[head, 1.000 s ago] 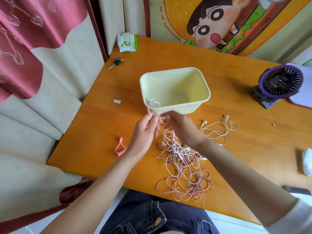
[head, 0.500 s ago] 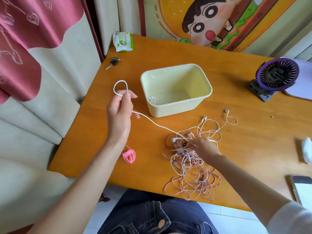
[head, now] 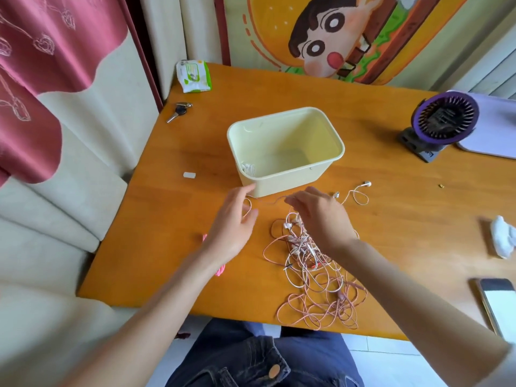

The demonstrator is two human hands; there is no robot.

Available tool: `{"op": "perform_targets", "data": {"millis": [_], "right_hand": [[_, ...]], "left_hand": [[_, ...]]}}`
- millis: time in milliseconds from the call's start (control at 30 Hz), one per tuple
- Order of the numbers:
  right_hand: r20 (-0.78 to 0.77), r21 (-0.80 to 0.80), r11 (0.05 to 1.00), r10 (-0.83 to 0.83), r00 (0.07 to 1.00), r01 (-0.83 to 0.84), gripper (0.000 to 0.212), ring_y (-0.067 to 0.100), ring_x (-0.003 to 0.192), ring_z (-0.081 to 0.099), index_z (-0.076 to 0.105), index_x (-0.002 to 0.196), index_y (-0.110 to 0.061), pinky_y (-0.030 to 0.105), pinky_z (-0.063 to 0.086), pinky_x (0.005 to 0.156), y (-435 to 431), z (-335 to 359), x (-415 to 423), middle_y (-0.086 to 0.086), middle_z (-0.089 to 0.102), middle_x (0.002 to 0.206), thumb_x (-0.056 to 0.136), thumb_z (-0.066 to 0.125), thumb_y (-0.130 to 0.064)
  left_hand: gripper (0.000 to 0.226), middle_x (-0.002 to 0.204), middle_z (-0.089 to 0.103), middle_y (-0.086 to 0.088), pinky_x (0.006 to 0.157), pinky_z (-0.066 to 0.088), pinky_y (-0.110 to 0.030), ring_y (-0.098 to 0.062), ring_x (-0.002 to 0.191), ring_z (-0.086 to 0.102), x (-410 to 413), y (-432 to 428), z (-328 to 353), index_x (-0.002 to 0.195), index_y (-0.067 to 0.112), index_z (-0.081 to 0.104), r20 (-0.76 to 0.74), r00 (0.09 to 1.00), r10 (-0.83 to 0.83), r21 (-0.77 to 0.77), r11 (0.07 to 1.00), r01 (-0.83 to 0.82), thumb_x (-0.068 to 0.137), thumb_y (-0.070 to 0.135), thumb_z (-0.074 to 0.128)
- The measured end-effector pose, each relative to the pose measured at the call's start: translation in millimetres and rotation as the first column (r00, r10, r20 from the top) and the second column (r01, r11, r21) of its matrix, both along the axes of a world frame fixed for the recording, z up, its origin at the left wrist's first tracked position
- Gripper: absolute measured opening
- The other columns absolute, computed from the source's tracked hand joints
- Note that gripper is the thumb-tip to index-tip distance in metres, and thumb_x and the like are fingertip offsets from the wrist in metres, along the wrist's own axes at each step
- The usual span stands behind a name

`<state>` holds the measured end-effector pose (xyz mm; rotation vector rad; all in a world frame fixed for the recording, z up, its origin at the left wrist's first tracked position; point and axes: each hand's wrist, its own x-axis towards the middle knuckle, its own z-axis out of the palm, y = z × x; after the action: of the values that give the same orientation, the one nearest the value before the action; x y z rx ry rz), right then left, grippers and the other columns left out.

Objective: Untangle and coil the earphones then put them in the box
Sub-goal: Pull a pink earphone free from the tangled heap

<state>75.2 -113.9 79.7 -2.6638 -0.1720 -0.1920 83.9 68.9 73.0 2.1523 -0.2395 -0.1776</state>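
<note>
**One cord held between two hands in front of the box**

The left hand (head: 233, 223) is spread, fingers fairly straight, with a loop of thin cord (head: 268, 201) lying across them. The right hand (head: 321, 216) curls its fingers down and pinches the same cord above the tangled earphones (head: 315, 277) on the desk (head: 173, 219). The cream box (head: 282, 185) stands just beyond both hands, with a coiled white earphone (head: 248, 169) in its near left corner.

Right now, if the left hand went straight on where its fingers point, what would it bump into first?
Most likely the cream box. The left hand points its fingers at the box's near left corner, almost touching it. A thin white cable loops beside the fingers too, but depth is hard to judge.
</note>
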Motion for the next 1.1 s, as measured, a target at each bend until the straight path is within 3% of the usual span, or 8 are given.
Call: {"op": "perform_targets", "data": {"millis": [100,167,333,567,700,833,933,1100], "right_hand": [[-0.067,0.193,0.977,0.103,0.992,-0.088,0.017,0.011,0.060,0.046,0.069,0.087,-0.011,0.029,0.038,0.060,8,19,8,-0.007,0.049,0.068,0.093,0.057,-0.021],[-0.059,0.293,0.952,0.114,0.992,-0.091,0.016,0.003,0.055,0.047,0.067,0.079,-0.012,0.018,0.033,0.057,10,29,12,-0.013,0.047,0.060,0.092,0.058,-0.016],[-0.163,0.413,0.910,0.111,0.980,-0.034,0.008,0.007,0.063,0.055,0.062,0.088,-0.014,0.017,0.041,0.063,2,24,16,-0.009,0.059,0.069,0.091,0.059,-0.021],[-0.347,0.293,0.948,0.227,0.910,-0.125,0.017,-0.001,0.064,0.049,0.067,0.085,-0.008,0.010,0.035,0.064,-15,-24,3,-0.017,0.050,0.070,0.093,0.056,-0.018],[-0.462,0.137,0.988,0.121,0.879,-0.064,0.024,0.028,0.076,0.061,0.071,0.088,-0.007,0.036,0.048,0.074,-36,-32,11,0.010,0.068,0.082,0.093,0.054,-0.023],[-0.214,0.179,0.983,0.071,0.974,-0.033,0.020,0.013,0.069,0.062,0.071,0.083,-0.013,0.030,0.050,0.070,-31,5,18,-0.002,0.070,0.076,0.092,0.057,-0.023],[0.072,0.424,0.906,-0.032,0.997,-0.001,0.016,0.005,0.064,0.059,0.067,0.082,-0.012,0.018,0.045,0.062,-19,41,19,-0.007,0.065,0.068,0.092,0.058,-0.021],[-0.082,0.414,0.910,0.059,0.995,-0.020,0.019,0.008,0.057,0.061,0.066,0.073,-0.010,0.026,0.051,0.060,-11,57,27,-0.005,0.065,0.063,0.091,0.057,-0.013]], "left_hand": [[0.039,0.107,0.057,0.009,0.069,0.040,-0.011,-0.012,0.072,0.054,2,-15,8,0.129,0.017,0.050,0.038,0.993,-0.115,-0.120,0.986,0.118,0.091,0.007,0.056],[0.022,0.074,0.057,0.012,0.061,0.041,-0.024,-0.017,0.059,0.050,4,-24,14,0.112,0.022,0.057,0.020,0.993,-0.119,-0.187,0.975,0.121,0.094,0.009,0.052],[0.031,0.047,0.042,0.012,0.056,0.038,-0.029,-0.009,0.049,0.040,14,-24,24,0.077,0.023,0.059,0.022,0.993,0.114,-0.301,0.948,-0.102,0.099,0.011,0.041],[0.026,0.052,0.036,0.001,0.056,0.045,-0.027,-0.016,0.052,0.040,23,-27,55,0.080,0.016,0.057,0.075,0.973,0.219,-0.555,0.820,-0.141,0.097,0.016,0.037],[0.028,0.055,0.033,-0.008,0.056,0.046,-0.022,-0.014,0.052,0.035,30,-22,67,0.082,0.010,0.055,0.110,0.943,0.313,-0.620,0.764,-0.181,0.101,0.006,0.035],[0.027,0.094,0.057,-0.009,0.073,0.052,-0.026,-0.015,0.072,0.056,44,-9,55,0.115,0.013,0.060,0.003,0.957,0.290,-0.356,0.895,-0.270,0.101,0.013,0.037],[0.040,0.126,0.043,-0.002,0.098,0.046,-0.039,-0.022,0.109,0.056,47,-6,38,0.139,0.010,0.042,-0.132,0.966,0.225,-0.102,0.966,-0.239,0.100,0.012,0.039],[0.027,0.106,0.047,-0.010,0.083,0.050,-0.037,-0.027,0.091,0.054,19,-26,27,0.101,0.014,0.044,0.008,0.964,0.266,-0.185,0.948,-0.260,0.087,-0.009,0.045]]}}
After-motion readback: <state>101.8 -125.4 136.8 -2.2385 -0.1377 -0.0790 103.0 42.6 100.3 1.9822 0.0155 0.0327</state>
